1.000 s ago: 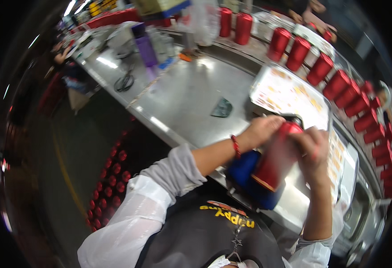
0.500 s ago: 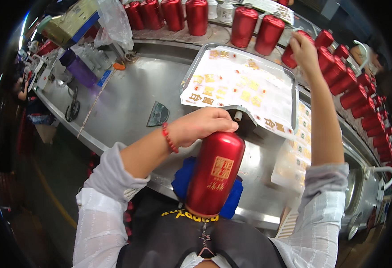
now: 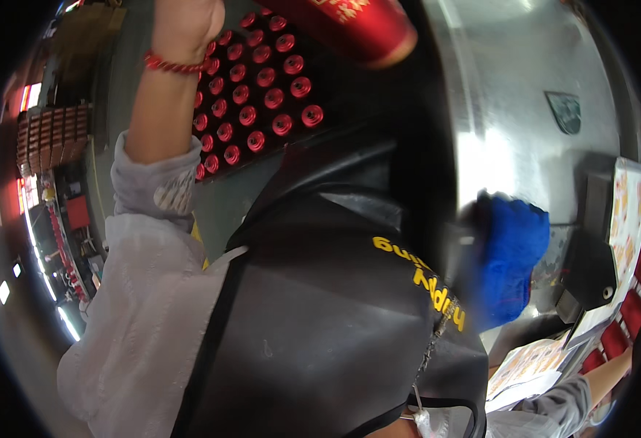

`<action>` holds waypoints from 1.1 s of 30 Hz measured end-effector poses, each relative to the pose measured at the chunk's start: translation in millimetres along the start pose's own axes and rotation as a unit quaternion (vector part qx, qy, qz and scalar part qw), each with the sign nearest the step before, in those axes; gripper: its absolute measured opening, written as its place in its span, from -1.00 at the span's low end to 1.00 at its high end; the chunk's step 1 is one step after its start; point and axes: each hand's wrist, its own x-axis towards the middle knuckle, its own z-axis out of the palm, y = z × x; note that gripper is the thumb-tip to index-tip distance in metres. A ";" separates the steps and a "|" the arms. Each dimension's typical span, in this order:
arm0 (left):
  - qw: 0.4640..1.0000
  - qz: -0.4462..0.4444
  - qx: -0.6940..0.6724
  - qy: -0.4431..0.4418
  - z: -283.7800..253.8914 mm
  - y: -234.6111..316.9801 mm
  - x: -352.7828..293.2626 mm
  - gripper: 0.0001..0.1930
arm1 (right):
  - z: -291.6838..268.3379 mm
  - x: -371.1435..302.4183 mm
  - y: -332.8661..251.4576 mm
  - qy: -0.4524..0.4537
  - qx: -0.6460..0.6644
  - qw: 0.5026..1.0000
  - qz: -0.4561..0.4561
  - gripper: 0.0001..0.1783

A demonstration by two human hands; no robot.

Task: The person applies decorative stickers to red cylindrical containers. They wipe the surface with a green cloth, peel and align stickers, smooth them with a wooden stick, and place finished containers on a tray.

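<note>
My left hand [image 3: 195,25] is at the top, its fingers curled and partly cut off by the upper edge. A glossy red bottle [image 3: 357,29] with gold print hangs tilted beside it. Its neck lies outside the picture, so the grip itself is hidden, but the bottle moves along with this hand. Below them, rows of upright red bottles [image 3: 265,77] stand close together at floor level. Of my right arm only the sleeve and forearm [image 3: 606,379] show at the lower right; the hand is beyond the edge.
A steel worktable [image 3: 510,87] runs down the right, bearing a dark green flat piece [image 3: 565,112], a blue cloth [image 3: 514,255], a dark metal holder [image 3: 590,270] and printed sticker sheets [image 3: 528,365]. More red bottles [image 3: 616,339] line the far right. My black apron [image 3: 313,314] fills the middle.
The view has swung left and down toward the floor. My left hand and the red bottle have moved from over the table to above the standing bottles. My right hand has left the picture.
</note>
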 end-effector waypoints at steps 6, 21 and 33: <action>0.935 -0.037 0.335 0.110 -77.8 -186.5 -3.9 -0.71 | 6.8 -192.5 -234.0 -0.143 0.142 0.979 0.029 -0.31; 0.868 -0.243 0.432 0.036 -43.9 -513.4 47.9 -0.57 | -12.4 -249.1 -308.5 -0.191 -0.001 0.938 0.291 -0.36; 0.809 -0.271 0.522 0.013 -41.9 -633.9 129.8 -0.74 | -34.6 -263.0 -339.9 -0.181 -0.061 0.896 0.400 -0.39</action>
